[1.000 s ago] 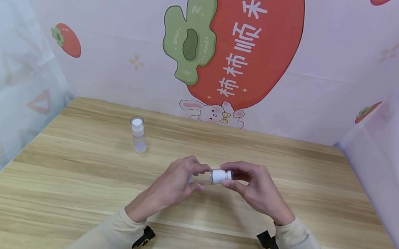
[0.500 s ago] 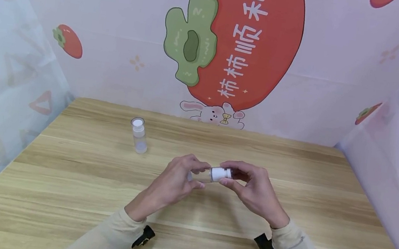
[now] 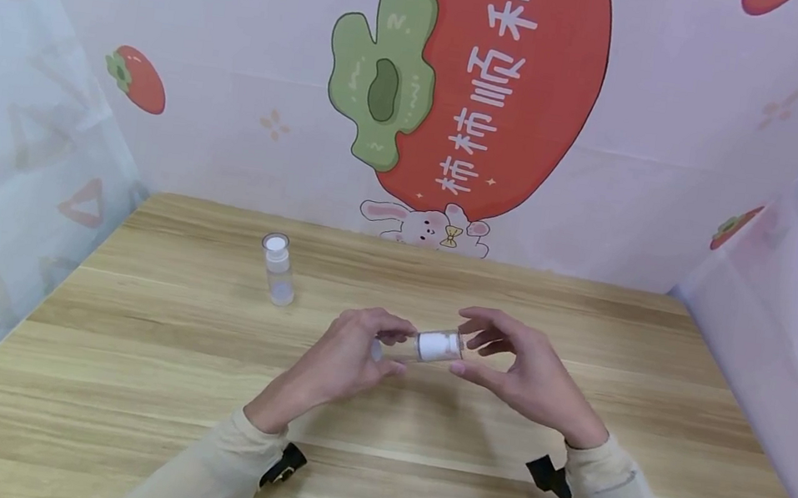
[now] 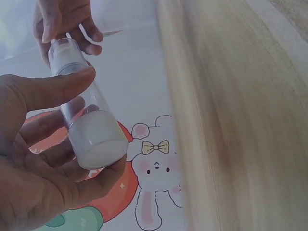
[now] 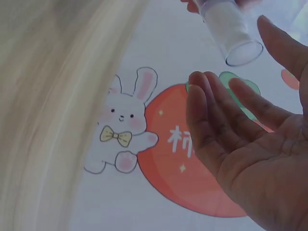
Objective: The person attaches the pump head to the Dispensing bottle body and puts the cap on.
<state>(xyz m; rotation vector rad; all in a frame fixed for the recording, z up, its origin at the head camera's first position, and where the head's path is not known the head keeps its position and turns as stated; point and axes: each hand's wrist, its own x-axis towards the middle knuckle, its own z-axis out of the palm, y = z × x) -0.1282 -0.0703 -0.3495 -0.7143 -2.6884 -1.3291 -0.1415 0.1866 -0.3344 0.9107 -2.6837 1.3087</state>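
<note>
My left hand [image 3: 342, 359] grips the lower part of a clear pump bottle [image 3: 438, 345] with a white pump top under a transparent cap. It lies nearly level above the table, its capped end to the right. In the left wrist view the white base of the bottle [image 4: 98, 139] faces the camera, with the thumb across the clear body. Close by the capped end is my right hand [image 3: 534, 376], fingers loosely bent. The right wrist view shows this right hand [image 5: 255, 144] with a gap between its fingers and the cap's rim [image 5: 244, 53].
A second pump bottle [image 3: 278, 271] of the same kind stands upright at the back left of the wooden table [image 3: 149, 367]. Behind the table hangs a white cloth [image 3: 216, 141] with a large red persimmon print; more cloth hangs at both sides.
My right hand has let go of the capped end and its fingers have spread, drawing slightly right. The left hand still holds the bottle in about the same place.
</note>
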